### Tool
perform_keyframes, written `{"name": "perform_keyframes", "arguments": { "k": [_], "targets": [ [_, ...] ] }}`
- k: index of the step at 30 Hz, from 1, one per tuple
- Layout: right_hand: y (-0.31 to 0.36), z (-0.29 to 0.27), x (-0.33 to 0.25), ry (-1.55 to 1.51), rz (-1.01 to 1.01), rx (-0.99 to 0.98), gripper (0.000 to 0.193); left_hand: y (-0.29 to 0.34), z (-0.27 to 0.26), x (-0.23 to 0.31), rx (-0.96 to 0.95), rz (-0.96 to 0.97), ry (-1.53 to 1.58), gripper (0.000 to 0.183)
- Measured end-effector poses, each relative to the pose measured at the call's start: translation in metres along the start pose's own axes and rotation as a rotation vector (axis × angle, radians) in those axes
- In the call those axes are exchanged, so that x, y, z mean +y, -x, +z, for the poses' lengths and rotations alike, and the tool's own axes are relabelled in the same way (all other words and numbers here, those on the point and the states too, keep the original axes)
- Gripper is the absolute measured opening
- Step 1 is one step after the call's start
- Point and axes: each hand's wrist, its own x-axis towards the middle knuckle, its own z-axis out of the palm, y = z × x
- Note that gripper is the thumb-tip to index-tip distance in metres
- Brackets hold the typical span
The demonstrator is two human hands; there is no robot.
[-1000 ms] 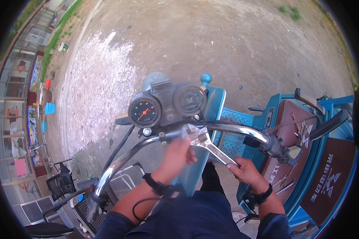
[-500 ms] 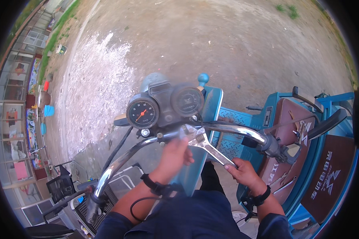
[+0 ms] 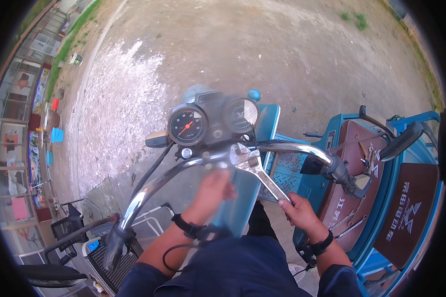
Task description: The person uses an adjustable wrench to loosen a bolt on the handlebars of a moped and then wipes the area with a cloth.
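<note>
My right hand (image 3: 301, 212) is wrapped round the handle end of a large adjustable wrench (image 3: 265, 179). The wrench's jaws reach the clamp area at the middle of the chrome handlebar (image 3: 158, 182), below the gauges; whether they grip a nut there I cannot make out. Just below the jaws is my left hand (image 3: 214, 192), smeared by motion, apart from the wrench head. Above the bar sit a round speedometer (image 3: 187, 125) with an orange needle and a second round gauge (image 3: 241, 115). A black wristband is on each of my wrists.
A brown seat (image 3: 354, 163) on the blue three-wheeler at right carries several more wrenches (image 3: 349, 220). Black mirrors (image 3: 404, 143) stick out at the handlebar ends. A chair (image 3: 116, 257) stands at lower left, with a glazed building beyond.
My left hand has come down off the wrench head. The handlebar and gauges have swung slightly to the right. My right hand keeps its hold on the wrench handle.
</note>
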Motion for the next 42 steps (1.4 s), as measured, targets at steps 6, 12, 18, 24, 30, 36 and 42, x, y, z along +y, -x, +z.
{"name": "perform_keyframes", "arguments": {
  "k": [6,12,18,24,30,36,42],
  "targets": [
    [0.010,0.027,0.003,-0.105,0.013,0.023,0.033,0.031,-0.047,-0.024,0.059,-0.060,-0.070,0.040],
    [0.029,0.073,0.001,-0.359,0.032,0.034,0.035,0.059,-0.076,-0.037,0.074,-0.077,-0.084,0.043],
    [0.039,0.126,-0.008,-0.577,0.040,0.115,0.038,0.076,-0.110,-0.043,0.086,-0.077,-0.056,0.045],
    [0.033,0.097,-0.011,-0.576,0.089,-0.077,0.035,0.078,-0.176,0.014,0.165,0.455,-0.035,0.037],
    [0.021,0.092,0.007,-0.975,0.017,-0.330,0.032,0.079,-0.125,0.079,0.067,0.859,-0.674,0.052],
    [0.024,0.094,0.007,-0.960,-0.020,-0.343,0.028,0.049,-0.121,0.094,0.019,1.088,-0.817,0.048],
    [0.027,0.108,0.006,-1.004,0.001,-0.267,0.023,0.041,-0.105,0.090,-0.159,0.936,-0.674,0.020]
  ]
}}
